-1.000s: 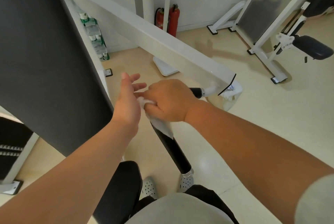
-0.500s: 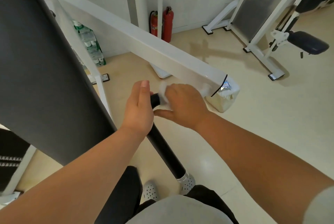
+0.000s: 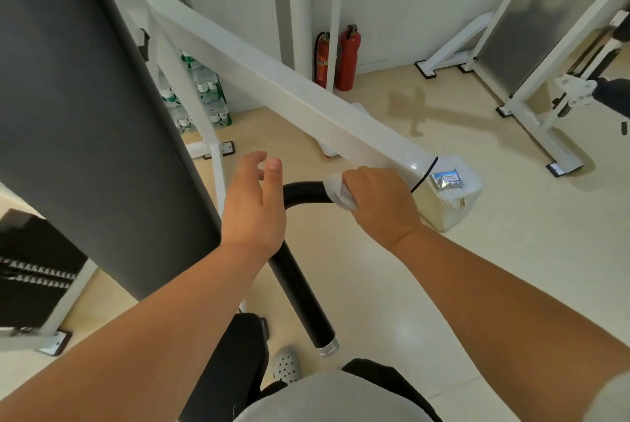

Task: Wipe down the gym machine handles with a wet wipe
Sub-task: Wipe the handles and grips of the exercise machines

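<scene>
A black padded handle (image 3: 300,299) bends from the white machine arm (image 3: 306,104) down toward me, ending in a silver cap. My right hand (image 3: 378,203) is shut on a white wet wipe (image 3: 337,191), wrapped around the handle's upper bend close to the white arm. My left hand (image 3: 254,208) hovers over the handle just left of the bend, fingers loosely spread, holding nothing; it hides part of the handle.
A large dark grey pad (image 3: 85,121) fills the left side. A bin lined with a white bag (image 3: 450,196) stands on the floor behind my right hand. Fire extinguishers (image 3: 346,60), a water-bottle pack (image 3: 204,94) and another white machine (image 3: 545,57) stand farther back.
My right hand slid the wipe up the handle, from the straight lower part to the upper bend near the white arm. My left hand followed upward and stayed open.
</scene>
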